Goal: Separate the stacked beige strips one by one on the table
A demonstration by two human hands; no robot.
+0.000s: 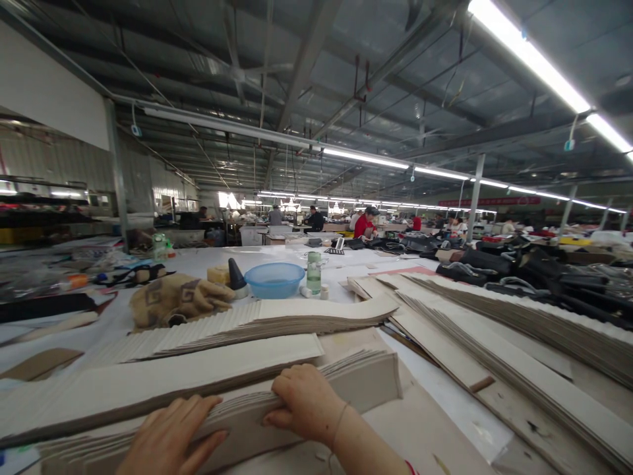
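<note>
Standing on edge at the front is a stack of long, pale cardboard strips (361, 382), its sheets slightly fanned along the top. My right hand (304, 402) grips the stack near its middle, fingers curled over the top edge and thumb against the near face. To its left, my left hand (173, 435) also holds the strips, with fingers over the top and thumb on the near side. Just behind lies another pile of strips (198, 369), flat and white on top. A wavy, fanned pile (316, 310) rests farther back.
Behind the piles are a patterned brown cloth (182, 300), a dark cone (236, 276), a blue basin (275, 280) and a green bottle (314, 272). More long strips (514, 356) lie at right, with black bags (534, 267) beyond. Several people work in the background.
</note>
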